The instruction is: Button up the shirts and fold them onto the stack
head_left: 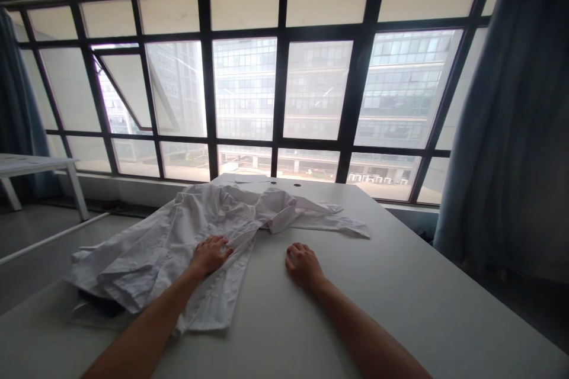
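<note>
A crumpled white shirt (178, 243) lies spread over the left half of a white table (400, 284), one sleeve stretching right toward the table's middle. My left hand (210, 253) rests flat on the shirt near its front edge, fingers extended and slightly apart. My right hand (303, 263) lies on the bare tabletop just right of the shirt, fingers curled under with nothing visible in them. It does not touch the cloth.
A dark object (100, 303) peeks from under the shirt at the table's left edge. A wall of windows (284, 95) fills the far side. Blue curtains (511, 130) hang at right. Another white table (31, 166) stands far left.
</note>
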Available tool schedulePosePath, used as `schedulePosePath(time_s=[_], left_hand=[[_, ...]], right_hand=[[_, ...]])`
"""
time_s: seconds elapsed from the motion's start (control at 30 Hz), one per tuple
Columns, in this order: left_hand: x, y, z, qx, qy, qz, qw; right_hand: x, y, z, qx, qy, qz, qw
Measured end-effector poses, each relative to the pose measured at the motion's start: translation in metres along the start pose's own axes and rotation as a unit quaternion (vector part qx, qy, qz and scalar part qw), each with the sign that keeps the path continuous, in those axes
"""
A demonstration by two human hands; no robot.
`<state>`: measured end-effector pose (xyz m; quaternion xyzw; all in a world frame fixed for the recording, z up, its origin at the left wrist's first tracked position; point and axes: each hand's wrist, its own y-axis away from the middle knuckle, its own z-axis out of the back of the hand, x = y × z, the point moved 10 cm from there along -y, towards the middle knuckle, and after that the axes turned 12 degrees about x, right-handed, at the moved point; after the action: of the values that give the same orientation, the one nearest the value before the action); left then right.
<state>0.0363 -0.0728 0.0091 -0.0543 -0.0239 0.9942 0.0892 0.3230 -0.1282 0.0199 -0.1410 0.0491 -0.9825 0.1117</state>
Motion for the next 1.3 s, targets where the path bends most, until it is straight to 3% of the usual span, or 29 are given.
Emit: schedulePosePath(time_s=[0.8, 0.97, 1.03, 1.13, 1.23, 1.3], left_hand=[[0.005, -0.004, -0.011, 0.007, 0.007, -0.022, 1.0], [0.003, 0.005, 0.002, -0.023, 0.019, -0.026, 0.999], [-0.017, 0.017, 0.012, -0.051, 0.037, -0.048, 0.997], [-0.083, 0.038, 0.018, -0.064, 0.067, -0.151, 0.984], [-0.155, 0.046, 0.0, -0.005, 0.064, -0.235, 0.97], [-0.18, 0.041, -0.014, 0.029, 0.056, -0.235, 0.97]], right_hand=[[0.0, -0.003, -0.001, 0.014, 0.011, -0.01, 1.0], [0.0, -0.004, -0.002, 0.012, 0.023, -0.01, 1.0], [-0.001, -0.004, -0.003, 0.008, 0.024, -0.009, 1.0], [-0.001, -0.004, -0.003, 0.003, 0.021, -0.009, 1.0], [0.0, -0.001, -0.001, -0.003, 0.022, -0.02, 1.0], [-0.001, 0.002, 0.002, -0.009, 0.024, -0.036, 0.999]])
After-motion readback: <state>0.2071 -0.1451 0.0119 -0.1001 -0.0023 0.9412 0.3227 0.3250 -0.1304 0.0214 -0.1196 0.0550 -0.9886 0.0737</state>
